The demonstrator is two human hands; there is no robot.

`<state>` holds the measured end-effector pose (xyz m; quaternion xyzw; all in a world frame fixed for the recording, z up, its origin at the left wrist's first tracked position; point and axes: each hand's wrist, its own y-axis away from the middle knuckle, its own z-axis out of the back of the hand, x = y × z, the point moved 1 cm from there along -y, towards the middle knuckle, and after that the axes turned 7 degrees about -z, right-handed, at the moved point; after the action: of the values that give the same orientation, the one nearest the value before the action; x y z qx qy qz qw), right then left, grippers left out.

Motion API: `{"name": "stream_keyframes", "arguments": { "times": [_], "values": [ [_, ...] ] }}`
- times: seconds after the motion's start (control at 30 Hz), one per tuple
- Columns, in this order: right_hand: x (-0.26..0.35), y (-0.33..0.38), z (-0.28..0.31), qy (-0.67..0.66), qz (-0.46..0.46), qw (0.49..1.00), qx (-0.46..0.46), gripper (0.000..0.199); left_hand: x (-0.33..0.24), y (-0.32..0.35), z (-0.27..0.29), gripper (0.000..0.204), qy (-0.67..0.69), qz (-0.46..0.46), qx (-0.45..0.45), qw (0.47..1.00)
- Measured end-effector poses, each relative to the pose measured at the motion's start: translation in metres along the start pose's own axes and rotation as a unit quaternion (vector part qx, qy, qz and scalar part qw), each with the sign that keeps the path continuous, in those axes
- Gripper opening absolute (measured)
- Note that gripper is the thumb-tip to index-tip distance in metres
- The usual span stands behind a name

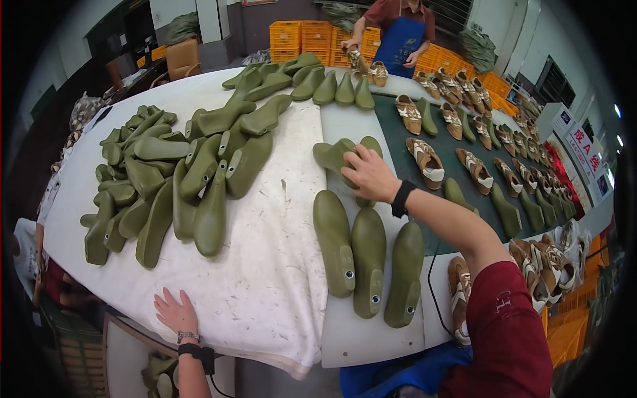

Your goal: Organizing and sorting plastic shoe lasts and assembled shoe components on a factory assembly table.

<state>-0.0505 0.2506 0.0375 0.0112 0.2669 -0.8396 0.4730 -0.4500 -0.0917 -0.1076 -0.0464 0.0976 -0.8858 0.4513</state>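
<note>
Head view: worktable [265, 292] under a white cloth, seen from above.
Right hand [369, 174]: fingers curled down over a pair of green shoe lasts [335, 156] lying just right of centre; it grips the upper one, though the fingertips are hidden behind it.
Left hand [175, 312]: at seven o'clock, flat and spread on the cloth edge, holding nothing.
Row of lasts [368, 265]: three, side by side, at five o'clock from the gripped pair.
Heap of lasts [166, 179]: at nine o'clock, too tangled to count.
Crates [302, 36]: orange, stacked at twelve o'clock; contents not visible.
Shoes [464, 142]: brown and white, in lines along the dark belt toward two o'clock; far ones blur together.
Co-worker [398, 33]: blue apron, at twelve o'clock, holding a shoe; head cut off by the frame.
</note>
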Motion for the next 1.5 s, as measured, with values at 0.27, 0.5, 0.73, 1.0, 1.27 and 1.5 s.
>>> {"name": "stream_keyframes", "arguments": {
  "times": [0.27, 0.5, 0.73, 1.0, 1.27, 1.5],
  "values": [
    [-0.005, -0.023, -0.027, -0.051, -0.172, 0.962, 0.208, 0.044, 0.004, 0.001, -0.002, 0.054, -0.006, -0.008, -0.011, 1.0],
    [-0.01, -0.04, -0.049, -0.029, -0.257, 0.906, 0.335, 0.035, 0.008, 0.001, -0.008, 0.054, -0.006, -0.018, -0.028, 0.999],
    [-0.029, -0.018, -0.02, -0.011, -0.323, 0.867, 0.38, 0.049, 0.003, 0.0, -0.002, 0.054, 0.0, -0.007, 0.003, 1.0],
    [-0.054, 0.021, -0.073, -0.078, -0.436, 0.83, 0.34, 0.082, -0.001, -0.002, 0.003, 0.054, 0.013, -0.008, -0.002, 1.0],
    [0.023, -0.137, -0.063, -0.114, -0.081, 0.97, 0.201, 0.047, 0.005, -0.001, -0.006, 0.055, 0.015, -0.021, -0.016, 1.0],
    [0.125, -0.236, -0.128, -0.01, 0.007, 0.982, 0.189, 0.02, 0.002, 0.001, -0.003, 0.056, 0.015, -0.038, -0.011, 0.999]
  ]
}}
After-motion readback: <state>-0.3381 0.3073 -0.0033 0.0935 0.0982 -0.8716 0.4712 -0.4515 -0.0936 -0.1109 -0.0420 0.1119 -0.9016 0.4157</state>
